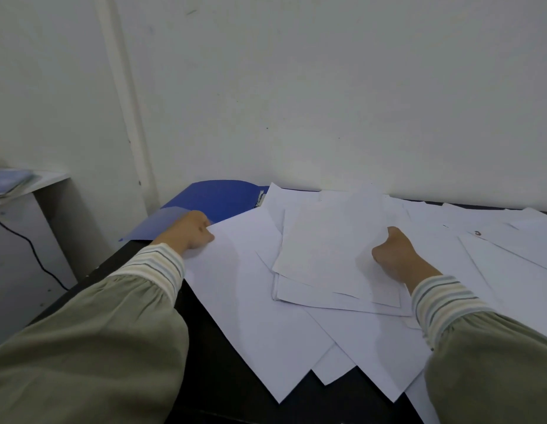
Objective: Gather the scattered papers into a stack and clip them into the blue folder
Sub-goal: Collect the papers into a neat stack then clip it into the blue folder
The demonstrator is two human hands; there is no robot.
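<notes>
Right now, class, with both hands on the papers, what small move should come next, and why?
Probably draw the left hand toward the right hand, sliding the big sheet it grips under the small pile the right one holds. The papers are spread loosely across the dark table, and the blue folder lies open at the back, waiting.

No text, label, brand, number or sign could be read anywhere. The papers point(260, 289) showed blank white faces, and the folder point(217, 197) bore no legible marking.
</notes>
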